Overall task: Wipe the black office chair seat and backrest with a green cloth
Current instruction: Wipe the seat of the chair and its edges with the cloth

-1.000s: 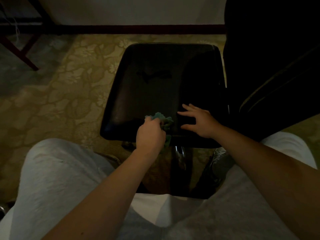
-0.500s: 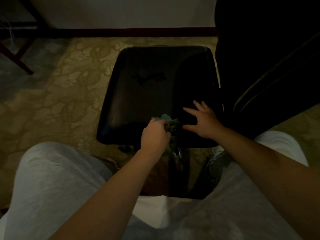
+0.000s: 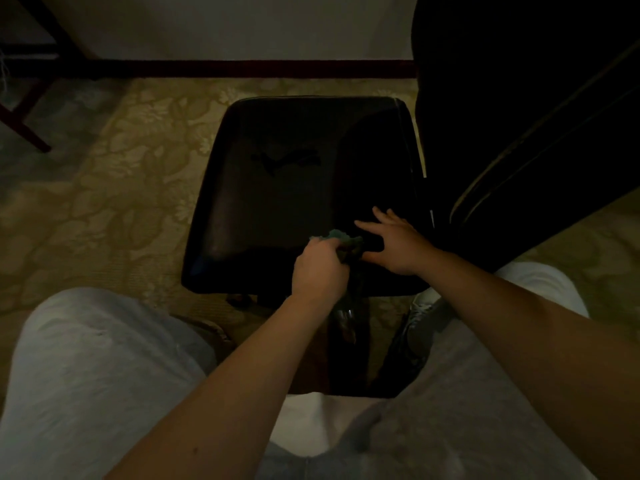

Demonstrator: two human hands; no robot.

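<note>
Near the closest edge of the glossy black padded office chair seat [image 3: 277, 202], the left hand [image 3: 320, 268] has its grip clamped on a crumpled green cloth [image 3: 341, 237]. The cloth bunches out past the knuckles, toward the far side and the right, and lies against the seat. The right hand [image 3: 398, 244] rests flat on the seat just beside the cloth, its grip apart and its fingers spread. The dark backrest [image 3: 519, 116] rises at the right. A patterned beige carpet [image 3: 121, 188] lies underneath.
</note>
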